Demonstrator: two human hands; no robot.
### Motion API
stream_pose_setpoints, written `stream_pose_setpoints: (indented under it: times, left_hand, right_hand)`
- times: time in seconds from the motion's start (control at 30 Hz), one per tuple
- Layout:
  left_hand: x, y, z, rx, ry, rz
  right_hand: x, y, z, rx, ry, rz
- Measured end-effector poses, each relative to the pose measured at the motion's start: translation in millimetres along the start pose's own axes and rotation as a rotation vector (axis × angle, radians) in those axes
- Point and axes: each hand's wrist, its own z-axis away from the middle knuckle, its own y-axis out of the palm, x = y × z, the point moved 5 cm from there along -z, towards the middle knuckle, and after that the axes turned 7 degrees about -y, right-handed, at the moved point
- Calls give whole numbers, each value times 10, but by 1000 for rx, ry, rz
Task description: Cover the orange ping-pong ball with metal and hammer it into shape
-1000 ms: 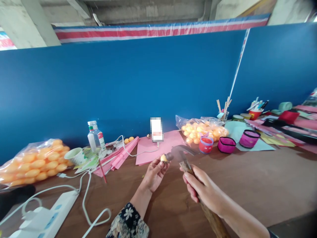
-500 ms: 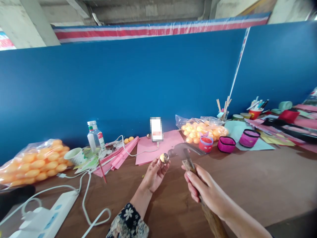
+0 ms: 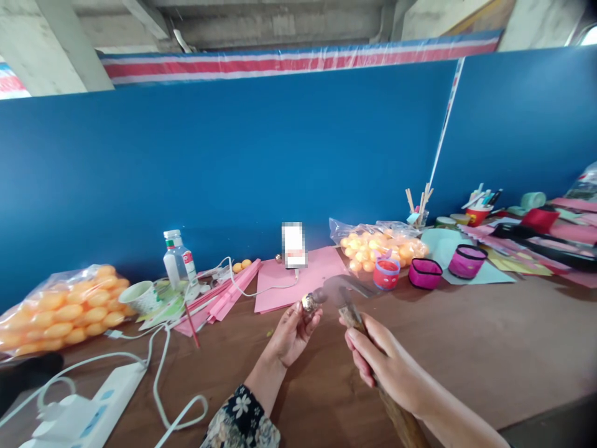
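Note:
My left hand [image 3: 295,336] pinches a small round ball [image 3: 308,303], part yellowish and part dark, between thumb and fingers above the table. Its exact kind is hard to make out. My right hand [image 3: 373,351] is wrapped round the wooden handle of a claw hammer [image 3: 354,317], whose grey metal head lies crosswise in front of the ball. The striking face meets the ball's right side, or comes very close to it; I cannot tell which. The claw end points right, toward a red cup [image 3: 387,274].
A bag of orange balls [image 3: 65,308] lies left, another [image 3: 366,249] behind the hammer. A glass bottle [image 3: 180,261], paper cup [image 3: 140,297], pink paper [image 3: 273,295], white cable and power strip [image 3: 100,401] are around. Magenta fabric rings [image 3: 425,272] sit right. A blue partition [image 3: 261,155] stands behind.
The hammer head has moved left and slightly down, closing the gap to the ball. The ball in my left hand now shows less of its yellowish side.

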Motion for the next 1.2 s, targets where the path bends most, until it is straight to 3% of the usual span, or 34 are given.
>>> stream_pose_setpoints:
  times: [0.2,0.53,0.93,1.2]
  left_hand:
    - [10,-25,-23,-21,1,66]
    - [28,36,-5,58,-82,118]
    - [15,-47,-28,-32,-43,212]
    - [22,-75,-40,-54,-56,210]
  right_hand:
    - [-21,11,25,-30,11,-30]
    - [-60,39,12,-39,29,-62]
    - [-83,77,-11,-4,24,33]
    - [-128,86,-18,-62,-22,38]
